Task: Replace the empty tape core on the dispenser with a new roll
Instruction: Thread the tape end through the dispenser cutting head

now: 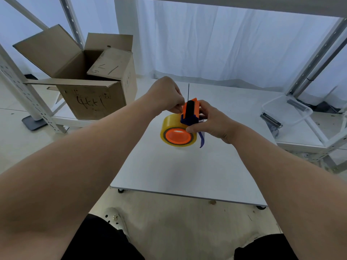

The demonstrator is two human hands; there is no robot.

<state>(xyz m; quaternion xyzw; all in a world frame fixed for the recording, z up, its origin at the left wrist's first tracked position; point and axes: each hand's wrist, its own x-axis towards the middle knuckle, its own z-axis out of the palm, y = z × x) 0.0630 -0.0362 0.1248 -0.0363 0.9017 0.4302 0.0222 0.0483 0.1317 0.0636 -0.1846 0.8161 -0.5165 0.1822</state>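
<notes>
While right hand (210,121) clamps dispenser (189,114) frame, left hand (166,95) pinches near roller; new roll (170,123) light, stiff, film slippery.

Your single head camera looks forward and down from above, close over your forearms. The white table (187,166) fills the centre, its far edge toward 12 o'clock, an open cardboard box (84,87) at 10 o'clock, the floor nearest you at 6 o'clock.
</notes>
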